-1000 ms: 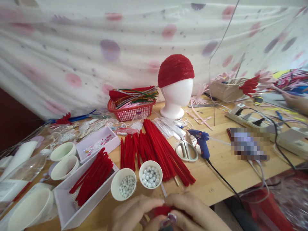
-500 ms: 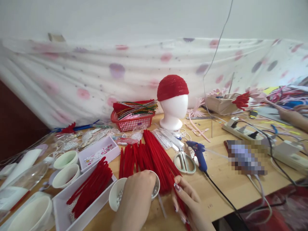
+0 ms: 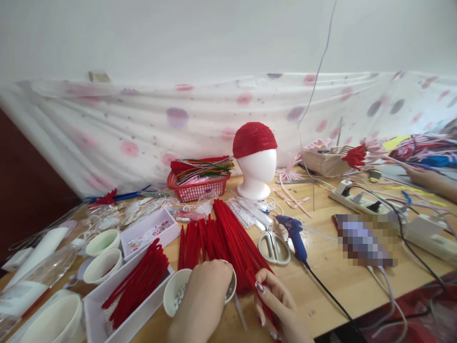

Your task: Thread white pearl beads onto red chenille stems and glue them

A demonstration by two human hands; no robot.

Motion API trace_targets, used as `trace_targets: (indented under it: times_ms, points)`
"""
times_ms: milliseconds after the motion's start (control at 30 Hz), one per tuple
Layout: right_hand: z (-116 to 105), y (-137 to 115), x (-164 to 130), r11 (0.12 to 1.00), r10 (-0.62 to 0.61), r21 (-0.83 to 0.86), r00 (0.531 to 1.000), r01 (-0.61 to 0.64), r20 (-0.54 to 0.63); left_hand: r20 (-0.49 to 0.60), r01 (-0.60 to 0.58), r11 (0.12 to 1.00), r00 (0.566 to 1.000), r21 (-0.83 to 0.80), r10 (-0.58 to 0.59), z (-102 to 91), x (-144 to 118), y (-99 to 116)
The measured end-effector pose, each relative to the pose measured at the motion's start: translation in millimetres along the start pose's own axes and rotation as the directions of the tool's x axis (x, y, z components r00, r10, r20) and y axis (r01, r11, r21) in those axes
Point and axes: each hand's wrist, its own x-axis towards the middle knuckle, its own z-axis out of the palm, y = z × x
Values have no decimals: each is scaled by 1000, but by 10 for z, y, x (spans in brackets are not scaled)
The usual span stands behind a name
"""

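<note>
- A wooden table (image 3: 335, 281) is spread with craft supplies; a foam head (image 3: 256, 169) capped in red stands at 12 o'clock.
- Loose red pipe cleaners (image 3: 228, 238) are fanned at the centre, with a blue glue gun (image 3: 294, 232) and scissors (image 3: 274, 245) at 2 o'clock of them.
- The bead cup (image 3: 230, 286) at 6 o'clock is covered by the left hand (image 3: 203, 297), fingers curled down into it; what is pinched cannot be told.
- A red stem (image 3: 266, 305) is gripped by the right hand (image 3: 282, 309), closed around it, at 5 o'clock.
- Bead picking appears to be the step in hand; threading a bead onto the stem would call for a fine, steady pinch.
</note>
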Motion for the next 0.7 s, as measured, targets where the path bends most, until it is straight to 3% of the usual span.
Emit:
trace_targets:
  times_ms: [333,500,600,700]
  points:
    - [-6,1,13,999,33,-39,999,-33,0,70,-5,999,998,50,2,-89,115,44]
    - [1,-11,9,999,27,-42,997,-30,-68,66,-14,996,998,83,8,-128,116,40]
    - [5,-11,5,997,47,-52,996,-51,-80,62,4,992,998,125,-12,-87,118,30]
    - [38,11,-7,993,104,-49,994,-104,-14,52,6,995,999,98,-11,7,158,18]
